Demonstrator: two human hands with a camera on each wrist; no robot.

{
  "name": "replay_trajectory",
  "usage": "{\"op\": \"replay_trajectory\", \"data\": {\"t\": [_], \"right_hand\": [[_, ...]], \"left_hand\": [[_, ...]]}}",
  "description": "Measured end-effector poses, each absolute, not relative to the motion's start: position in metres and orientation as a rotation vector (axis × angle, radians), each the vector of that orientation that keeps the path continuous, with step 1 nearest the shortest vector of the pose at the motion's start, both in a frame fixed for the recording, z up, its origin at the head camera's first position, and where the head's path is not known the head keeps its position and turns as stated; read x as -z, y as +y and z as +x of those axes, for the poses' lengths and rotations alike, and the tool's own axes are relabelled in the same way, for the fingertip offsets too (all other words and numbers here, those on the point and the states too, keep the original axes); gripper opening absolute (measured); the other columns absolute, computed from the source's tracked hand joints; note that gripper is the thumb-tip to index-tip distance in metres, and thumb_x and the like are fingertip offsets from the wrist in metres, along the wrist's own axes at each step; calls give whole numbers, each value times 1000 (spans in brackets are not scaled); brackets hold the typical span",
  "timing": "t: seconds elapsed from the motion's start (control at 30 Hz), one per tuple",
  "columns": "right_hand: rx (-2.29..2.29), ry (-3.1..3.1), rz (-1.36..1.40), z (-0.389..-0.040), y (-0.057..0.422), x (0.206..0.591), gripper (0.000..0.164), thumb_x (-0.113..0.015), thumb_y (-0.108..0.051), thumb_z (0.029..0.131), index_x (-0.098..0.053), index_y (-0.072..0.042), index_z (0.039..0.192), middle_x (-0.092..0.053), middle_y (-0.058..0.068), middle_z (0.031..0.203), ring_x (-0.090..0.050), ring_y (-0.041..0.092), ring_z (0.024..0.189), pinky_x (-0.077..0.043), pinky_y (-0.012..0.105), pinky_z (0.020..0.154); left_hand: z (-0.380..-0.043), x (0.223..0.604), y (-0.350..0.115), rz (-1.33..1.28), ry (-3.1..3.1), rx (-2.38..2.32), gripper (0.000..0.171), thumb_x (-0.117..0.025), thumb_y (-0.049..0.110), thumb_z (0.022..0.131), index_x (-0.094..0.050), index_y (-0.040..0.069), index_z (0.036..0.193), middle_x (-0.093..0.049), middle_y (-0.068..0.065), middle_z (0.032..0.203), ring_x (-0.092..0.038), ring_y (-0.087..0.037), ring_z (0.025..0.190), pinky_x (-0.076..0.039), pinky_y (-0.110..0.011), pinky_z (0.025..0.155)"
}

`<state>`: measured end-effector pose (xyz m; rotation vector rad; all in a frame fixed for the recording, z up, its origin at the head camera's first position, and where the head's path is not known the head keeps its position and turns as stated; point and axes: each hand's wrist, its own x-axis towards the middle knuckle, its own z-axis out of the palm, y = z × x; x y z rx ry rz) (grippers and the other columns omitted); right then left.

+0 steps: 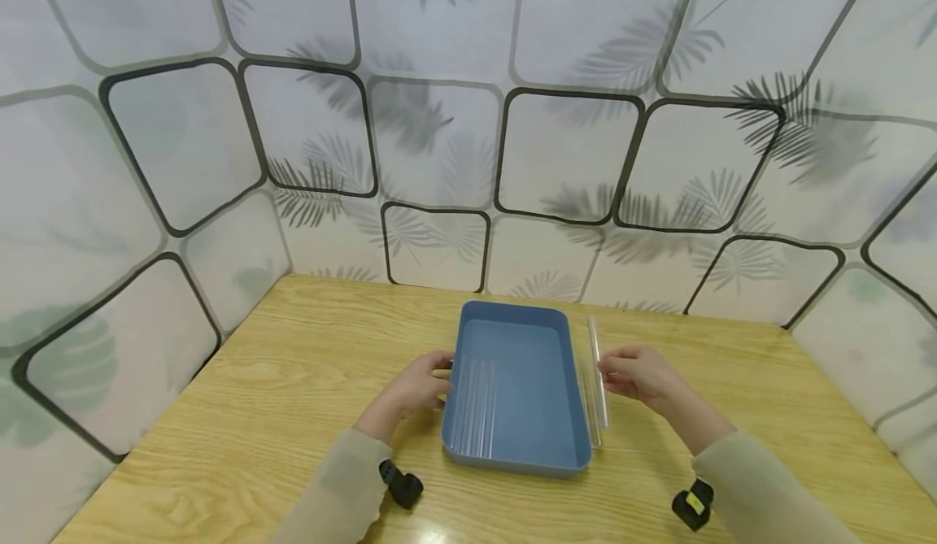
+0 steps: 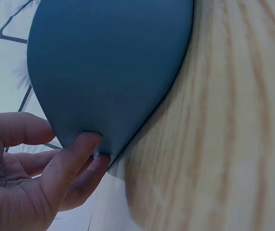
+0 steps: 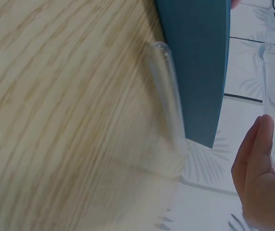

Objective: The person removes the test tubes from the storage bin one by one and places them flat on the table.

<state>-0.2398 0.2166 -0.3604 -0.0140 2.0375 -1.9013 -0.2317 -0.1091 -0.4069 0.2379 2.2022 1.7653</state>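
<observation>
A blue rectangular tray sits on the table, with several clear test tubes side by side along its left. My left hand is at the tray's left side; in the left wrist view its fingertips rest against the outer wall. Beyond the opposite wall, my right hand pinches another clear test tube between thumb and fingers, raised beside the tray. One more clear tube lies on the table along the tray's right wall.
The wood-grain table runs under everything. Patterned fabric walls rise at its back and sides. A small black device hangs at the left cuff, and a similar device at the right.
</observation>
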Motion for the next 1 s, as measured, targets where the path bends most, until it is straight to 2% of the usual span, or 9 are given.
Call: {"op": "replay_trajectory", "data": {"t": [0.17, 0.73, 1.0], "right_hand": [[1859, 2097, 33, -241, 220, 366, 6, -52, -1, 83, -58, 1, 84, -58, 3, 70, -58, 9, 62, -50, 23, 61], [1688, 2322, 127, -249, 230, 395, 19, -54, -1, 81, -55, 16, 91, -61, 4, 68, -57, 9, 57, -51, 24, 57], [1580, 2427, 170, -251, 230, 401, 17, -56, 0, 79, -56, 15, 87, -59, 4, 66, -56, 9, 56, -51, 26, 58]], "left_hand": [[-233, 409, -109, 242, 2209, -1763, 54, -45, -10, 77, -33, -7, 131, -35, -27, 129, -46, -36, 106, -50, -41, 69], [-235, 411, -109, 222, 2228, -1728, 53, -45, -9, 79, -34, -5, 131, -35, -25, 129, -46, -34, 105, -50, -41, 70], [-236, 412, -109, 237, 2213, -1743, 54, -45, -10, 78, -33, -6, 131, -35, -26, 129, -46, -34, 104, -50, -40, 68]]}}
